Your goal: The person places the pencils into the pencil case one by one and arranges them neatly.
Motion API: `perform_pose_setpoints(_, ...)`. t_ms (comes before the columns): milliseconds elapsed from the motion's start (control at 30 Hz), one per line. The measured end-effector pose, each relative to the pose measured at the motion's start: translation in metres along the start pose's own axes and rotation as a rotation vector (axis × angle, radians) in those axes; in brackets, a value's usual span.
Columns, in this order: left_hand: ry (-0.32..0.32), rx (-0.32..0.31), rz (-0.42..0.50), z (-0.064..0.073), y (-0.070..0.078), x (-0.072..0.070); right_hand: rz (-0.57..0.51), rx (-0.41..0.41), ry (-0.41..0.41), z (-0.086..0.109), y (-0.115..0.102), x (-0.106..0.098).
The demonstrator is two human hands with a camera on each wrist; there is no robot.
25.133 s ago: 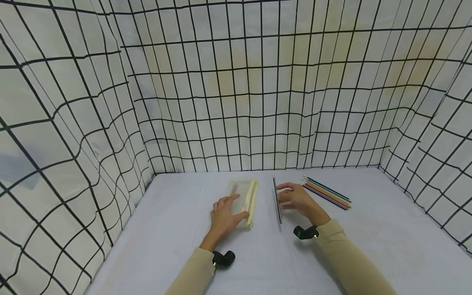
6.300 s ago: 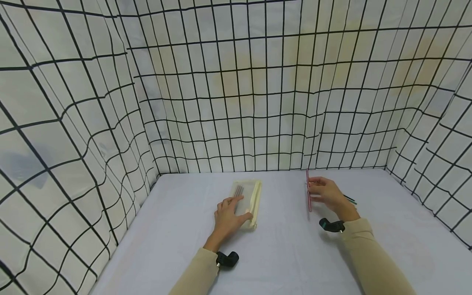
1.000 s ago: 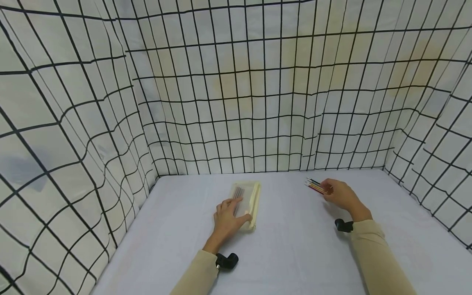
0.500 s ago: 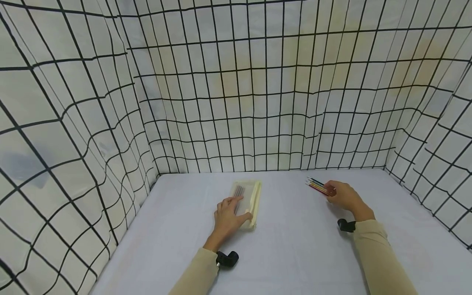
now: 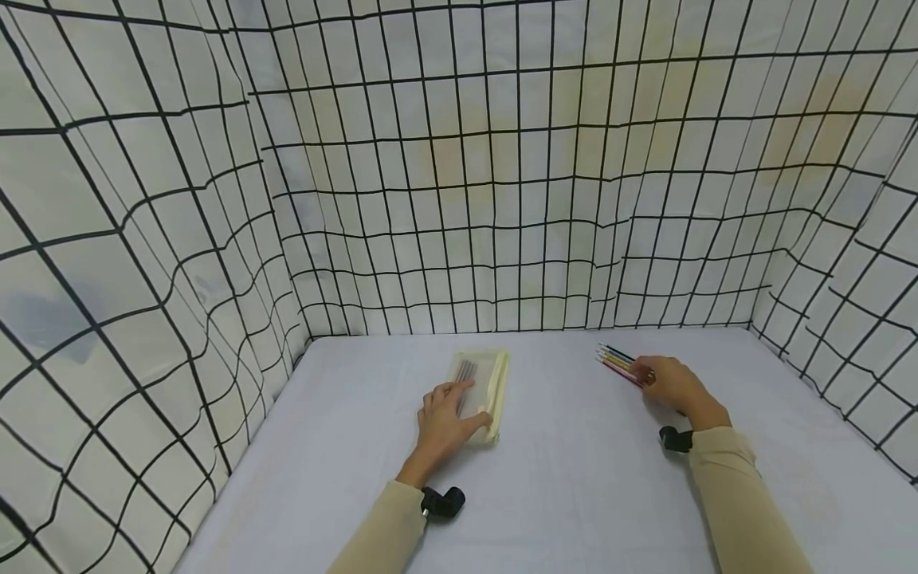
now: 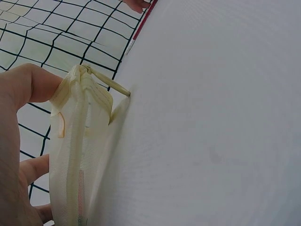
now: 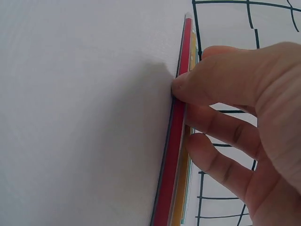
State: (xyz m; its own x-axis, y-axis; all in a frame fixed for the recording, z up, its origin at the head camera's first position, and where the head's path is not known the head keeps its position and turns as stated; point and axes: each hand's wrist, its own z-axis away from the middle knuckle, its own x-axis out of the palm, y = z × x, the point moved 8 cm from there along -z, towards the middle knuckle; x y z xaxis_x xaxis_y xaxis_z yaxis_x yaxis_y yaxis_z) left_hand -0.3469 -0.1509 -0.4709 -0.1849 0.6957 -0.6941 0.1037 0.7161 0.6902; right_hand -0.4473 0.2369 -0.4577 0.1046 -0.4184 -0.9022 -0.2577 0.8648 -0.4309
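Observation:
A pale yellow mesh pencil case (image 5: 482,371) with a zip lies in the middle of the table, several greyish pencils (image 5: 464,373) showing through it. My left hand (image 5: 441,422) grips the case, its thumb at the zipped edge and its fingers on the far side; in the left wrist view the case (image 6: 70,155) stands edge-on with its zip pull hanging out. Farther right, my right hand (image 5: 672,387) holds a side-by-side row of colored pencils (image 5: 614,363). In the right wrist view the thumb presses the red pencil (image 7: 171,155), with yellow and green ones behind; their middle is partly hidden.
A white cloth covers the table (image 5: 545,486). Black netting (image 5: 459,239) over white sheeting stands along the back and both sides. A black wrist camera (image 5: 442,503) sits at the left cuff, another (image 5: 676,438) at the right.
Since the earliest frame, more greyish pencils lie in the case. The right hand, which held a single pencil upright, now holds the colored row, having shifted slightly right and nearer. The left hand stays.

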Motion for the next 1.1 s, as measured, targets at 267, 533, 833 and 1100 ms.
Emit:
perform_pose_setpoints(267, 0.008, 0.003, -0.006, -0.001, 0.0, 0.002, 0.015, 0.016, -0.023, -0.002, 0.001, 0.004)
perform_pose_setpoints(533, 0.004, -0.001, -0.01, -0.001, 0.0, 0.002, 0.037, 0.0, -0.024, 0.0, -0.003, 0.003)
perform_pose_setpoints(833, -0.002, -0.001, -0.004, 0.0, 0.001, 0.001, 0.057, -0.021, -0.014, 0.0, -0.007, 0.0)
perform_pose_setpoints(1100, 0.001, -0.004, -0.003, 0.0, 0.001, 0.001, 0.024, -0.016, -0.024, 0.0, -0.01, -0.001)
